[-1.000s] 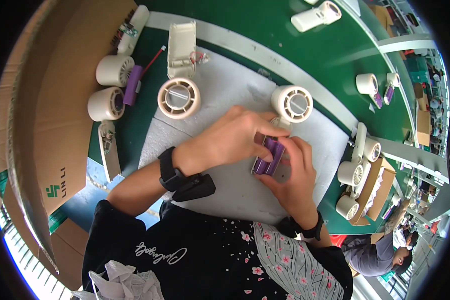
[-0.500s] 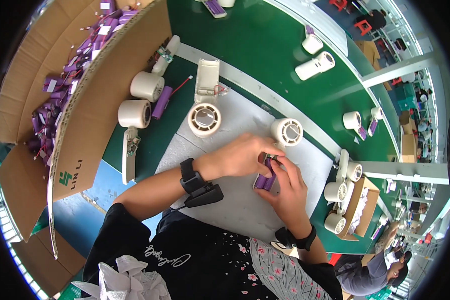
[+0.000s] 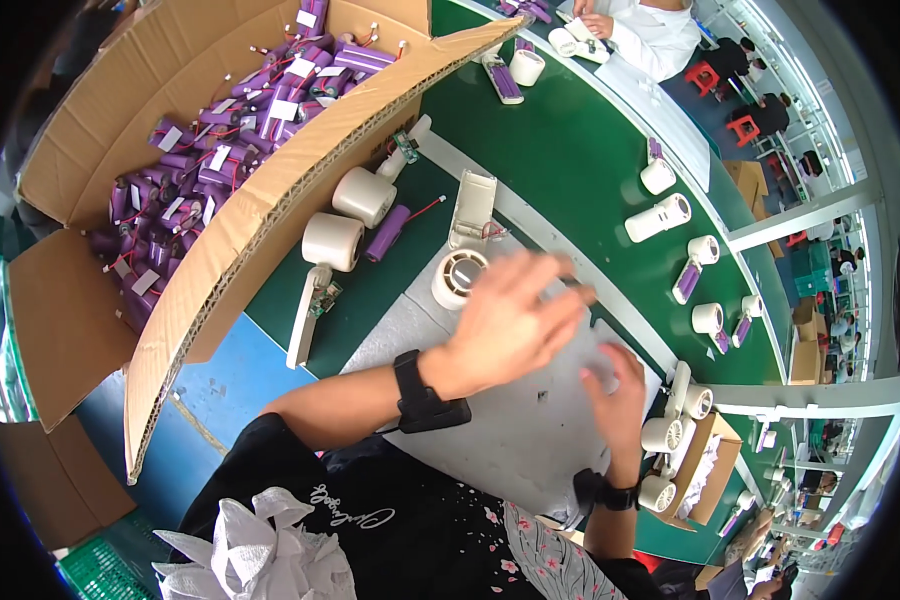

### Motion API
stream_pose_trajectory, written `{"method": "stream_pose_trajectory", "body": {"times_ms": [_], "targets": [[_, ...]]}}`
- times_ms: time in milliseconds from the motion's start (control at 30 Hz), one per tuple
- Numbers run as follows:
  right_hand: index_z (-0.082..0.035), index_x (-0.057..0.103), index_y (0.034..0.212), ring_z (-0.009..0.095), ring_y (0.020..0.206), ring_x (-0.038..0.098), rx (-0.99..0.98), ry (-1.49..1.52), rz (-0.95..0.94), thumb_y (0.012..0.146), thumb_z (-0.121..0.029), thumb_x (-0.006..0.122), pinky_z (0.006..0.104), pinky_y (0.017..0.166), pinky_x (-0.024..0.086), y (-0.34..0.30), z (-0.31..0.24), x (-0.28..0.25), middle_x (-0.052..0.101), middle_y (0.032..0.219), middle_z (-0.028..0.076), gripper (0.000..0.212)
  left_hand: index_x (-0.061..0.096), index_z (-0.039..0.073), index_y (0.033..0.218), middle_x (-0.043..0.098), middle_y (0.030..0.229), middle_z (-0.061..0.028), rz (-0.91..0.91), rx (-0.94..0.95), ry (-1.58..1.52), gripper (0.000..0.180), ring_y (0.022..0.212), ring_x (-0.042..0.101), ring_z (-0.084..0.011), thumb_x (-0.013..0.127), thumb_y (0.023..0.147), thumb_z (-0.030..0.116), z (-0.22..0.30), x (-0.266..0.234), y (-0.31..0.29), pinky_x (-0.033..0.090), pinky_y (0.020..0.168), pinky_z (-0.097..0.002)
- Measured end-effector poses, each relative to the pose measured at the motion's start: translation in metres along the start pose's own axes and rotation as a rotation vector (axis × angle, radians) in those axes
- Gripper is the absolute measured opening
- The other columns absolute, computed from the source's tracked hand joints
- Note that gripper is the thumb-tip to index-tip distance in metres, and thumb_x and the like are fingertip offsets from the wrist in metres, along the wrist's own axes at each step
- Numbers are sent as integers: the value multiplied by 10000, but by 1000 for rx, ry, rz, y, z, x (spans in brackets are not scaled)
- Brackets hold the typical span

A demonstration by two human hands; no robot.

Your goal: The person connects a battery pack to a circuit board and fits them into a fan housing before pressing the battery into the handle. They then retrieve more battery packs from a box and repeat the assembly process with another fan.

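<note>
My left hand (image 3: 518, 325), blurred by motion, is over the grey foam mat (image 3: 510, 405) with its fingers apart and nothing visible in them. My right hand (image 3: 615, 395), fingers and thumb apart, is above the mat's right side, also with nothing visible in it. Just beyond my left hand lies a cream handheld fan (image 3: 452, 280), its head partly hidden by that hand and its handle casing (image 3: 473, 208) open with thin wires showing. A fan with a purple battery pack in its handle (image 3: 687, 282) lies on the green surface beyond the mat.
A large cardboard box (image 3: 270, 215) of wired purple battery packs (image 3: 220, 160) stands at left. Beside it lie cream fans (image 3: 332, 242) with exposed circuit boards and one loose battery pack (image 3: 387, 232). More fans crowd a small carton (image 3: 715, 470) at right. A co-worker's hands (image 3: 597, 24) work far off.
The fan with the battery pack has left my hands and lies on the green surface beyond the mat. My hands have separated. The view has shifted, and a co-worker shows at the top.
</note>
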State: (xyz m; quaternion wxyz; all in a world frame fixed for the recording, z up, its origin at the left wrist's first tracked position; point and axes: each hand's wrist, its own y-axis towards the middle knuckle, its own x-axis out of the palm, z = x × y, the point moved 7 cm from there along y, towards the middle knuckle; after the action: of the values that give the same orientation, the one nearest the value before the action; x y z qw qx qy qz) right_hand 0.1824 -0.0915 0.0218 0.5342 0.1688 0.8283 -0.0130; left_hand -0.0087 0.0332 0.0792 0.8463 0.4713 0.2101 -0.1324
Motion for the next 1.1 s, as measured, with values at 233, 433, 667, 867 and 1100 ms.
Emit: {"method": "stream_pose_trajectory", "body": {"times_ms": [233,433,667,867,1100], "targets": [[-33,618,1173,313,1123,555,-46,6,118,800,-126,726,402,966,442,-15,5,9,540,1328,138,399,661,117,1098,573,1063,-122,-215,-489,398,420,926,565,-321,790,706,198,-59,-33,-18,486,776,-422],[-24,577,1252,231,1240,482,221,626,197,857,-128,685,366,1035,390,-23,46,10,543,1339,131,423,676,68,1055,596,1075,-110,-542,-286,-257,374,1015,552,-298,737,690,11,-42,-5,-1,508,786,-420],[-22,419,1397,145,981,611,57,1054,-451,921,-29,570,278,855,476,-31,11,16,611,1213,131,499,669,69,1068,598,1146,-106,-675,240,-500,396,1113,552,-315,675,697,-69,18,65,-7,486,907,-409],[-36,486,1343,77,756,606,285,918,-204,908,19,561,219,659,471,-43,18,27,663,951,67,445,621,85,1203,554,1292,-140,-413,-394,-50,463,981,631,-349,699,755,3,-42,17,9,519,862,-416],[-42,523,1273,73,620,539,209,712,159,906,16,562,238,555,428,-39,15,14,595,752,29,374,625,-8,1184,668,970,-231,-219,-381,505,387,766,693,-266,685,803,33,-130,-19,-2,547,715,-369]]}}
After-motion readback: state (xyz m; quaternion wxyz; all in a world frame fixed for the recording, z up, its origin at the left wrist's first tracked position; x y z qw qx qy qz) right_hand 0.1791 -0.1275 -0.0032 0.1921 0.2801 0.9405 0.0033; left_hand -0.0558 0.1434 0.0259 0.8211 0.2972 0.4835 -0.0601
